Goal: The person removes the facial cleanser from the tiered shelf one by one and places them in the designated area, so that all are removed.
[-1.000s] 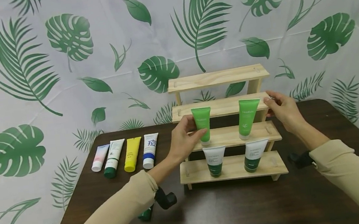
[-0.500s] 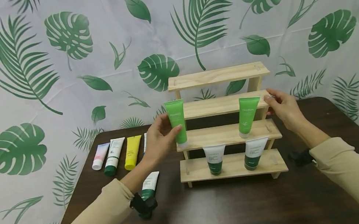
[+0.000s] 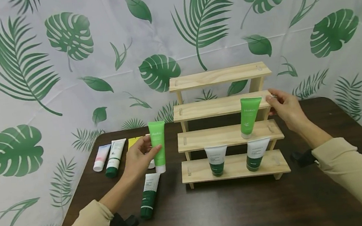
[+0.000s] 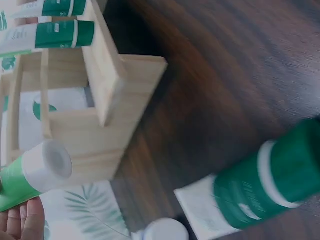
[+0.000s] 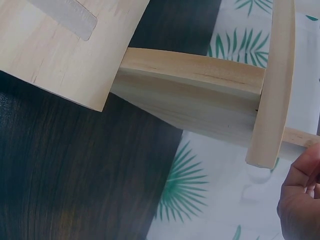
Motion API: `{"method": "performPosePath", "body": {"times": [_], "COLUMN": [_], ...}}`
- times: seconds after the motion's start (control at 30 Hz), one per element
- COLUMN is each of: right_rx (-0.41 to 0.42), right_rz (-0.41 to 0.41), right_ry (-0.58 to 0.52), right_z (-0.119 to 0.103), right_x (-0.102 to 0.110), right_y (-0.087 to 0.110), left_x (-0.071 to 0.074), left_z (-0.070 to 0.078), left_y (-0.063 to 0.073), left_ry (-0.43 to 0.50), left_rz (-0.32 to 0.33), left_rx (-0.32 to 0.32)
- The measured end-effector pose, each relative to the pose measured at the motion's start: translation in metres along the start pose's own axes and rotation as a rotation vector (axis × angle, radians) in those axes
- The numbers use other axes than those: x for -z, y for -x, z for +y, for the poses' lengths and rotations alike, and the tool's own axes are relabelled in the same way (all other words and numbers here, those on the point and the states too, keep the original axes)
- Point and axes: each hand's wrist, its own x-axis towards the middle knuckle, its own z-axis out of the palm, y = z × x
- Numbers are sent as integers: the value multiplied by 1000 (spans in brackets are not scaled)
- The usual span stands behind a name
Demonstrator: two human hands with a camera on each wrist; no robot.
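My left hand (image 3: 136, 158) pinches a bright green squeeze tube (image 3: 158, 141) with its white cap down, held in the air left of a stepped wooden display rack (image 3: 220, 107). In the left wrist view that tube's white cap (image 4: 48, 165) sits just above the fingers (image 4: 29, 220). At the rack's right side my right hand (image 3: 286, 110) grips the end of the second shelf from the top; part of it is cut off in the right wrist view. Another green tube (image 3: 250, 116) stands on the third shelf. Two white-and-green tubes (image 3: 216, 161) stand on the lowest shelf.
A white-and-dark-green tube (image 3: 149, 196) lies on the dark wooden table (image 3: 232, 211), below the left hand. Farther left lie a pink-and-white tube (image 3: 101, 157), a white tube with green cap (image 3: 116, 158) and a partly hidden yellow tube (image 3: 134, 142). A leaf-print cloth (image 3: 108, 61) hangs behind.
My left hand has lifted the green tube off the third shelf's left part and carried it left and down, beyond the rack. The right hand stays at the shelf end.
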Motion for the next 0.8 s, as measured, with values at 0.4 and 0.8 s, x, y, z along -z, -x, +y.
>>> {"method": "performPosePath", "body": {"times": [0.4,0.8], "right_rx": [7,7], "right_rz": [-1,1], "right_ry": [-1,-7], "right_z": [0,1], "right_x": [-1,0], "right_y": [-1,0], "left_x": [27,47], "left_z": [-44,-79], "left_y": [23,47], "left_ry": [-124,-259], "left_rz": [-35,-72], "left_rx": [176,288]}}
